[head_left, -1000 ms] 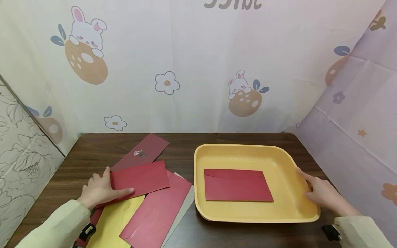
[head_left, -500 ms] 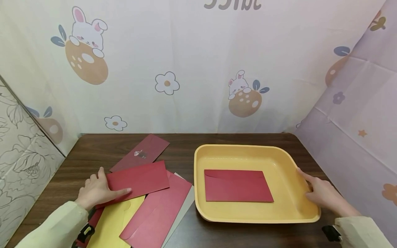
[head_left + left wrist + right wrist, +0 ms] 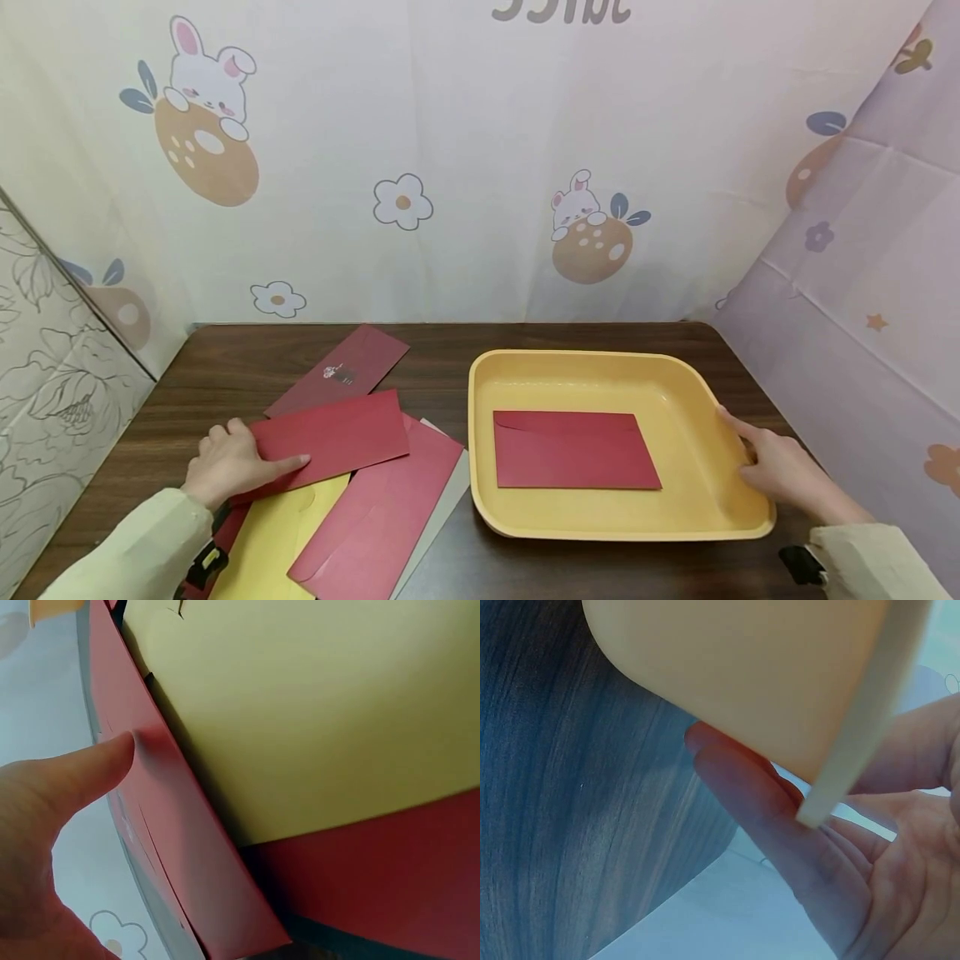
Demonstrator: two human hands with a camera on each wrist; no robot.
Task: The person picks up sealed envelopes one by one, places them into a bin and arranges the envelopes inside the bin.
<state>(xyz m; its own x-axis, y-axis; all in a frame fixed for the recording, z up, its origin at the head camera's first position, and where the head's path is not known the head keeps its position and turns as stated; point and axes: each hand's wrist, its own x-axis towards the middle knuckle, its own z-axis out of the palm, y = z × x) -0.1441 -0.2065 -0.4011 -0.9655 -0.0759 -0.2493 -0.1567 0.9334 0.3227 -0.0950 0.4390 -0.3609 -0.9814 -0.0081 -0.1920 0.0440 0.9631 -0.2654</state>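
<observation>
My left hand (image 3: pixel 228 467) lies over the left end of a red envelope (image 3: pixel 341 433). Its thumb (image 3: pixel 105 761) touches the envelope's face in the left wrist view, while the other fingertips are hidden; I cannot tell whether they curl round the edge. Beneath lie a yellow envelope (image 3: pixel 281 533), a pinkish-red envelope (image 3: pixel 382 508) and a grey one (image 3: pixel 442 500). On the right, my right hand (image 3: pixel 787 471) grips the side of a yellow tray (image 3: pixel 697 433), fingers under it and thumb at the rim. Inside the tray lies a dark red envelope (image 3: pixel 577 450).
A maroon envelope (image 3: pixel 341 371) with a small pale print lies behind the pile. Everything stands on a dark wooden table (image 3: pixel 442 342). A patterned cloth (image 3: pixel 480 167) hangs at the back and along the right side.
My left hand has slid slightly left, its thumb shifting along the red envelope and its raised index finger drawing in. The right hand and tray have stayed put.
</observation>
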